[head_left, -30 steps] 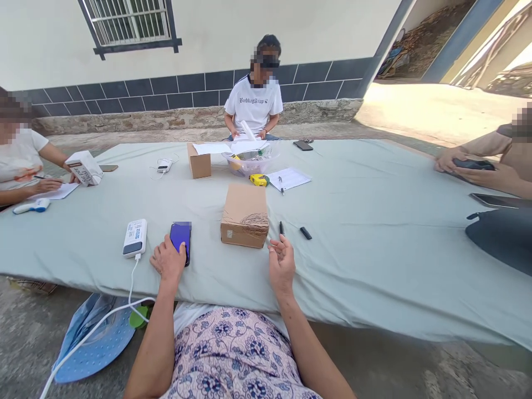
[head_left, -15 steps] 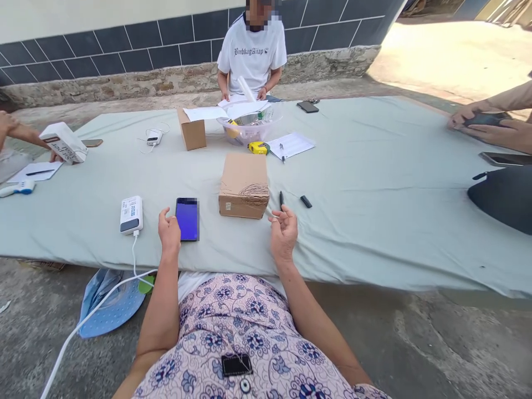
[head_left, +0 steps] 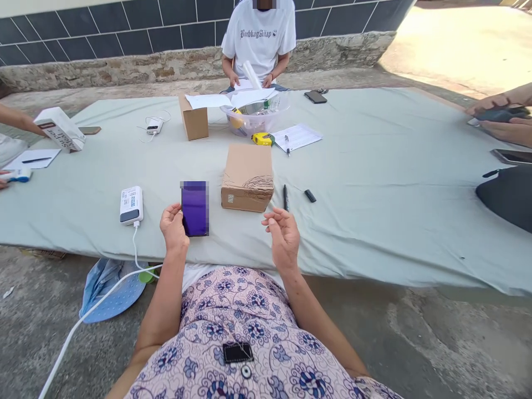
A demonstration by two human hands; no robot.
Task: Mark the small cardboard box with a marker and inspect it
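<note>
A phone with a purple-blue screen (head_left: 195, 211) is gripped along its left edge by my left hand (head_left: 173, 228), its top raised a little towards me. My right hand (head_left: 285, 238) hovers over the front of the table with fingers loosely bent and apart, holding nothing. Just beyond those fingers lies a black marker pen (head_left: 286, 197), with its cap (head_left: 310, 195) off to the right. A brown cardboard box (head_left: 247, 176), scribbled with black lines on its near right corner, sits between and beyond my hands.
To the left a white power bank (head_left: 131, 205) trails a white cable off the table edge. Farther back are a small carton (head_left: 195, 123), a plastic basin (head_left: 282, 108), a yellow tape measure (head_left: 262, 139) and a sheet of paper (head_left: 303, 137). Other people's hands (head_left: 511, 116) are at the sides.
My left hand has closed on the phone's edge and tilted its top up, moving it slightly right. My right hand has drawn a little back from the marker. The view has tipped downward.
</note>
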